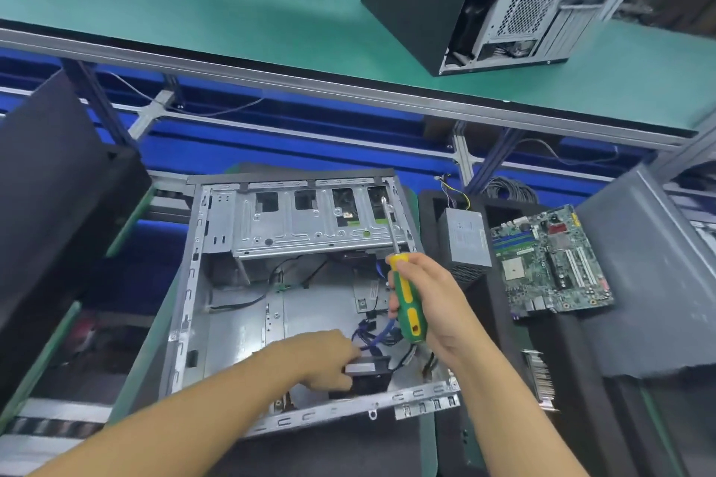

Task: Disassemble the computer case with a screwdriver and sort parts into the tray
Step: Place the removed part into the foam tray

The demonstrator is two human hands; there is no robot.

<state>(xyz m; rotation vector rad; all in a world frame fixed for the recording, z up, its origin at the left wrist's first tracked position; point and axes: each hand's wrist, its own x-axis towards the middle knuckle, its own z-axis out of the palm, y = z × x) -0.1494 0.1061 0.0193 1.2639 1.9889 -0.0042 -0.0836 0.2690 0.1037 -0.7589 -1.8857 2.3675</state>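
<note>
**Hands working inside the opened case**

Head view: The computer case (pixel 232 321) is lying on its side in the middle of the bench, with its open side facing up and its bare metal floor showing. The drive cage (pixel 310 225) is sitting at the far end of the case.

The right hand (pixel 434 302) is clenching the green and yellow handle of the screwdriver (pixel 407 306), with the fingers wrapped round it. It is holding the tool nearly upright over the case's right edge. The metal shaft is pointing away from the person, and its tip is showing against the right end of the drive cage.

The left hand (pixel 329 360) is reaching down into the near part of the case. Its fingers and thumb are grasping a small black part (pixel 368 374) just behind the near rail. Blue cables (pixel 377 337) are looping just beyond that part, between the two hands.

To the right of the case, a black tray (pixel 499 321) is holding a grey power supply (pixel 467 240) with loose coloured wires at its top. A green motherboard (pixel 550 263) is lying flat beside the power supply.

On the green shelf (pixel 193 19) above, a second case (pixel 422 0) is sitting with its rear panel turned towards the camera.
</note>
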